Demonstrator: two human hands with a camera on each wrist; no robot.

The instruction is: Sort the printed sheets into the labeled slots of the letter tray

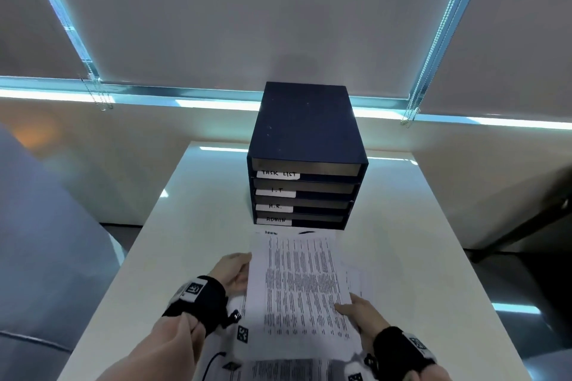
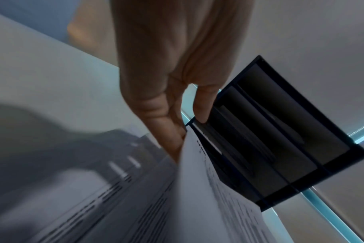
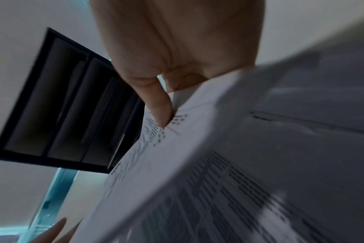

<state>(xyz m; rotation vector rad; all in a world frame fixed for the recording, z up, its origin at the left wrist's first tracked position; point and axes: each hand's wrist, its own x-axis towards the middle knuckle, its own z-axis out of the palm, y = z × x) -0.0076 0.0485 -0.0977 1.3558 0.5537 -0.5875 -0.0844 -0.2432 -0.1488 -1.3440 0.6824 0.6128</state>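
A dark blue letter tray [image 1: 305, 133] stands at the table's far end, with four slots labelled TASK LIST [image 1: 278, 173], I.T, H.R. and ADMIN. In front of it I hold a printed sheet [image 1: 301, 281] dense with text. My left hand [image 1: 235, 271] grips its left edge, fingers under the paper. My right hand [image 1: 356, 311] pinches its lower right edge, thumb on top. The wrist views show the sheet [image 2: 208, 197] [image 3: 197, 164] lifted, with the tray's open slots [image 2: 280, 131] [image 3: 62, 106] beyond it.
More printed sheets [image 1: 294, 370] lie on the white table [image 1: 402, 226] beneath and to the right of the held one. A black cable [image 1: 210, 365] runs near my left wrist. A grey chair [image 1: 46, 241] is at the left; window blinds [image 1: 278, 9] hang behind.
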